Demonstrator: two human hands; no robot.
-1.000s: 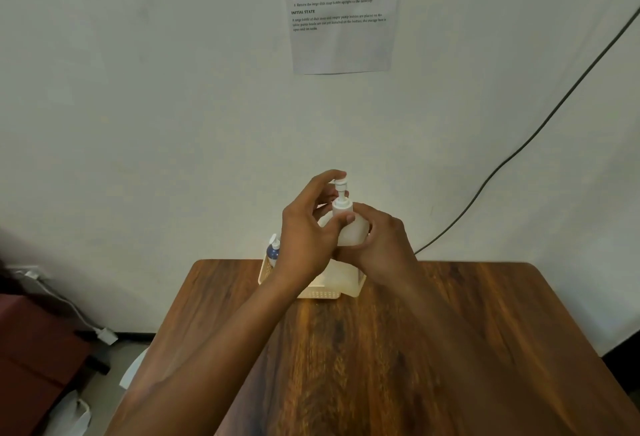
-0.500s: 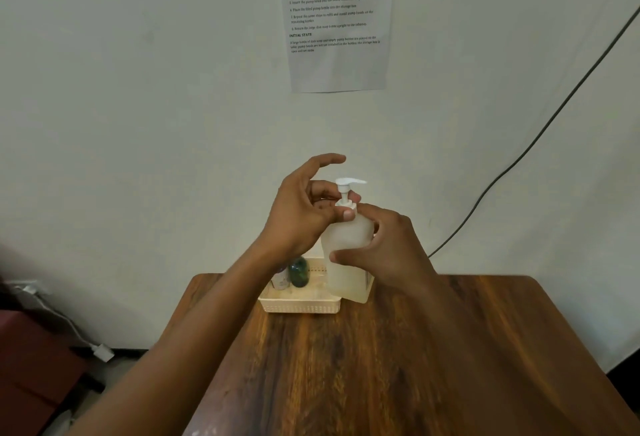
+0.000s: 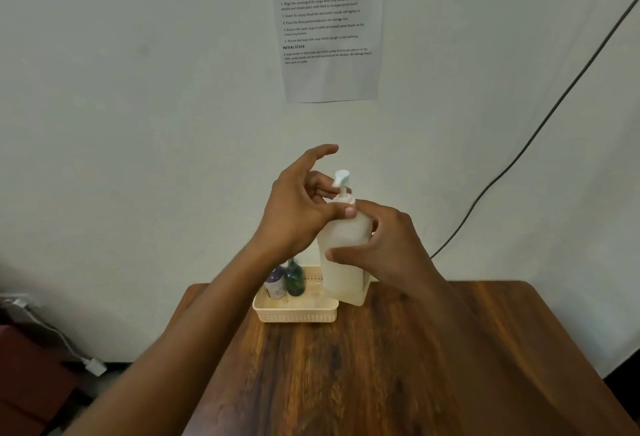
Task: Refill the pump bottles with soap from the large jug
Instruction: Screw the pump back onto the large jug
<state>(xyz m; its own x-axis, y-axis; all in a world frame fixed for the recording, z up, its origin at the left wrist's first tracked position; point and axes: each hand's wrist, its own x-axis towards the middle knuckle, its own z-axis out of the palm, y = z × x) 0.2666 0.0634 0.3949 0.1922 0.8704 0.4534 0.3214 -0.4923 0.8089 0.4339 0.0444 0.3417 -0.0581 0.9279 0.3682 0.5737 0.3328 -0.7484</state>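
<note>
Pale wall (image 3: 138,124) fills most of the view behind a dark wooden bench (image 3: 398,366), with a printed instruction sheet (image 3: 329,27) taped up and a black cable (image 3: 540,124) running down to the right. Fingers (image 3: 341,211) of the left hand (image 3: 298,214) pinch the white collar at the neck of a translucent pump bottle (image 3: 346,262), thumb to the front, the index finger lifted free above; this looks like the pump head (image 3: 342,179) being screwed down. The right hand (image 3: 391,248) wraps the bottle's body, thumb across its front, holding it upright above the far edge of the bench. Pale liquid seems to fill it. Just beside and below it sits a cream slotted basket (image 3: 294,314) holding two small dark bottles (image 3: 285,281) at its left end. The large jug cannot be made out; it may be hidden behind the hands. The risk from here is a cross-threaded or half-tightened collar, which would leak once the bottle is tipped or pumped. Soapy plastic could also slip in the right hand's grip while the left twists, dropping the bottle onto the basket's edge.
</note>
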